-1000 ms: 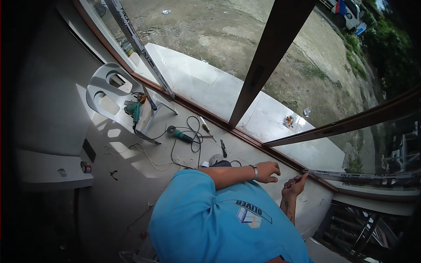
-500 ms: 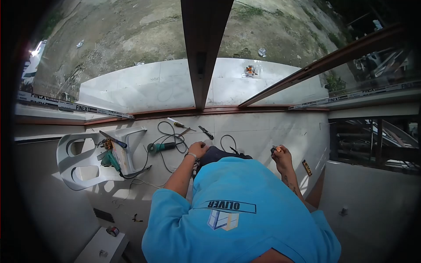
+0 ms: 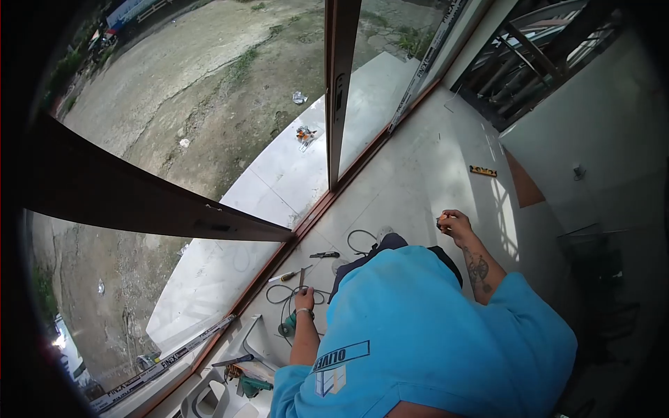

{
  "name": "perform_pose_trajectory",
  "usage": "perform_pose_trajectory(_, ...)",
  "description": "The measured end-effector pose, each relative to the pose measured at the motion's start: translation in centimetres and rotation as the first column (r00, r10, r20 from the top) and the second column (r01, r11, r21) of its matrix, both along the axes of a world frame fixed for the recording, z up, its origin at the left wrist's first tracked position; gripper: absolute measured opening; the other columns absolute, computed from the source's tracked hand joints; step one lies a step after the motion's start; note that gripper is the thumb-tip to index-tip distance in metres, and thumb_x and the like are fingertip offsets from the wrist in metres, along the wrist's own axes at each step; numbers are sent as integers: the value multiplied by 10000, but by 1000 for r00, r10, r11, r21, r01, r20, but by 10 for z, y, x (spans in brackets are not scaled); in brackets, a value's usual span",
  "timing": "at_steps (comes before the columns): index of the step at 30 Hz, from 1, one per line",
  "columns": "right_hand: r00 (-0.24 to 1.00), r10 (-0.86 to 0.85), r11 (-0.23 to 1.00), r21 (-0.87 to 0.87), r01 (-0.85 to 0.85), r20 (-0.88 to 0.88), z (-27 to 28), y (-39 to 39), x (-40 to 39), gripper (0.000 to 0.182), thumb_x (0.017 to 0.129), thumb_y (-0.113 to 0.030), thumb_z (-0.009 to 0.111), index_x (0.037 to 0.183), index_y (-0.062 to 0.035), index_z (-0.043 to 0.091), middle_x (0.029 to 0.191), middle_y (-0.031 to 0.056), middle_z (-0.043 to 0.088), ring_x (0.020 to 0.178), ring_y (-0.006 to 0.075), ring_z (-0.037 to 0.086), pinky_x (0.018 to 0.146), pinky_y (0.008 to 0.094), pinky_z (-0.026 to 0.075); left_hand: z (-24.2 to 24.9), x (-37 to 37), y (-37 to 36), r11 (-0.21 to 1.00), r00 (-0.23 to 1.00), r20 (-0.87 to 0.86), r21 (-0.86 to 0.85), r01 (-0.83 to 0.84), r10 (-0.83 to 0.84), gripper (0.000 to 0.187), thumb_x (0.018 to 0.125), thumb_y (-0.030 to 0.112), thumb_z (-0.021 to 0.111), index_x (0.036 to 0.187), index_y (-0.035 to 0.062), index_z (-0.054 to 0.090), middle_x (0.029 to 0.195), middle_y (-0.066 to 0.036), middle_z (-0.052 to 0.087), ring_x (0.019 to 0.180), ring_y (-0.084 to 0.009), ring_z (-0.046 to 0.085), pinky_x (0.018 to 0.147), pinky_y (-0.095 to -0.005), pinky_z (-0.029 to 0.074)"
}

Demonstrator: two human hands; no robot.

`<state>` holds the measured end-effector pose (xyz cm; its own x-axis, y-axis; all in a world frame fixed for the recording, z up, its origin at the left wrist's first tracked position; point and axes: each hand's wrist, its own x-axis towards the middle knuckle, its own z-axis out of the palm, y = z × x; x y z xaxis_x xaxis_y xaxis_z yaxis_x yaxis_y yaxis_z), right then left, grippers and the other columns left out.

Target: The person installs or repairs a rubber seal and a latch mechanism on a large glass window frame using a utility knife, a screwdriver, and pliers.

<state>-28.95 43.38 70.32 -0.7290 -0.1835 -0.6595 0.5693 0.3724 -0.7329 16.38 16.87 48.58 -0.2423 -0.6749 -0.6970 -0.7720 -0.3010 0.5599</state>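
Observation:
My right hand (image 3: 456,226) is raised over the floor, its fingers closed around a small orange-and-black object (image 3: 442,221) too small to identify. My left hand (image 3: 304,299) hangs low beside my leg, fingers loosely apart, with nothing visible in it. Just beyond it on the floor lie a thin brown strip (image 3: 302,277), a screwdriver (image 3: 283,277) with a yellow-and-black handle and a looped dark cable (image 3: 279,293). A black utility knife (image 3: 324,255) lies farther forward. Partly hidden by my left forearm is a green power tool (image 3: 287,326).
A white plastic chair (image 3: 202,398) lies on its side at lower left, bearing a handsaw (image 3: 233,361) and another green power tool (image 3: 254,386). Reddish-brown door frames (image 3: 335,104) stand on a floor track (image 3: 313,214). A yellow level (image 3: 483,171) lies to the right, near the wall.
My view has turned to the right, so the door frames appear tilted. My left hand has come off my thigh and lowered beside my leg. My right hand still holds the orange-and-black object.

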Motion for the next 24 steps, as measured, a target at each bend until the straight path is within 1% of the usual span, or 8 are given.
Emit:
perform_pose_trajectory(4,994,-81,996,40,78,77,-5,26,-8,472,744,5,683,1162,-69,476,892,91,624,701,158,610,643,315,524,57,-72,-28,968,983,-49,-189,166,-178,425,837,361,613,1023,-16,676,948,-215,685,937,-334,656,847,-388,490)
perform_pose_trajectory(8,956,-286,955,106,279,66,-3,44,-8,625,756,-38,692,1296,-131,390,799,68,612,647,136,593,545,288,497,123,-186,-58,920,903,-310,-344,186,-298,396,866,318,614,1065,-21,658,945,-197,689,891,-271,669,815,-344,500)
perform_pose_trajectory(9,934,-352,930,130,343,59,-3,47,-11,441,773,-67,675,1175,-132,504,747,58,613,576,106,536,501,255,423,161,-220,-61,915,878,-359,-360,181,-315,375,876,287,618,1080,-26,647,947,-186,687,889,-250,662,810,-326,501)
perform_pose_trajectory(10,930,-362,929,110,354,61,-18,60,-21,441,773,-67,675,1175,-132,504,747,58,613,576,106,536,501,255,423,189,-253,-64,918,842,-445,-373,135,-305,363,887,274,619,1091,-26,641,970,-170,684,903,-236,652,808,-314,500)
perform_pose_trajectory(12,961,-179,978,146,150,210,-56,93,-52,154,790,-87,651,932,-92,592,655,41,595,475,81,436,432,242,322,226,-320,-76,881,792,-533,-474,11,-297,352,873,221,647,1143,-4,618,1075,-150,652,955,-236,634,804,-341,507)
perform_pose_trajectory(14,965,-189,977,134,166,183,-69,112,-75,89,796,-95,642,734,-76,581,585,30,572,418,71,356,386,252,245,285,-388,-80,757,753,-600,-616,-219,-270,491,835,206,685,1257,11,528,1233,-146,547,1072,-272,568,857,-360,484)
perform_pose_trajectory(17,957,-222,968,159,193,188,-81,132,-119,73,791,-96,645,751,-64,594,599,34,583,412,78,387,367,247,244,330,-470,-98,398,745,-637,-747,-533,-199,753,773,231,753,1375,8,360,1340,-179,412,1191,-326,454,1003,-439,374)
perform_pose_trajectory(24,955,-272,942,238,238,119,-115,186,-206,74,798,-81,611,737,-74,570,599,24,565,426,66,401,363,222,245,349,-552,-130,-33,826,-563,-826,-563,8,933,651,256,860,1360,-31,327,1278,-200,410,1199,-347,428,1004,-452,389)
